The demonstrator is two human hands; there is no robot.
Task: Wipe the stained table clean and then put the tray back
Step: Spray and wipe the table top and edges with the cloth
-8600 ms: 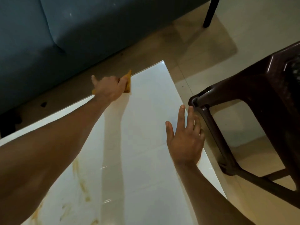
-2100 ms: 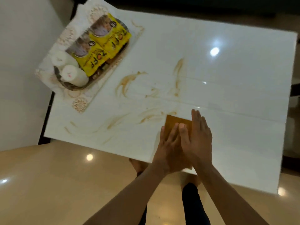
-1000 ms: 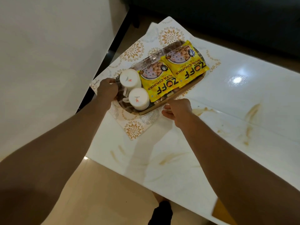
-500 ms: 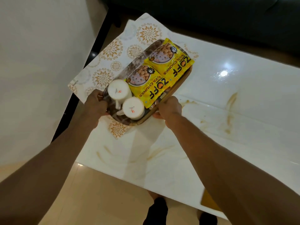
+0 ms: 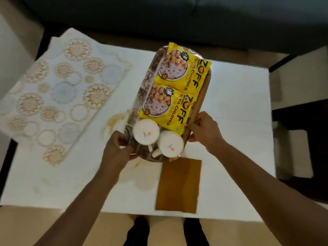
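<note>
An oval patterned tray (image 5: 142, 96) is over the middle of the white table (image 5: 239, 121). It carries two yellow snack packets (image 5: 177, 86) and two upturned white mugs (image 5: 158, 139). My left hand (image 5: 118, 148) grips the tray's near left rim. My right hand (image 5: 204, 132) grips its right rim. A flat orange wiping cloth (image 5: 178, 185) lies on the table just in front of the tray, near the front edge. Brown stains (image 5: 113, 121) show left of the tray and a fainter one (image 5: 143, 181) beside the cloth.
A white placemat with gold floral circles (image 5: 58, 96) lies at the table's left end. A dark sofa (image 5: 177, 18) runs along the far side. A dark chair (image 5: 301, 148) stands to the right. My feet (image 5: 166, 231) are on the tiled floor below.
My hands took hold of the tray on the placemat and carried it right, off the mat, to the table's middle. The cloth, earlier under my hands, lies alone near the front edge.
</note>
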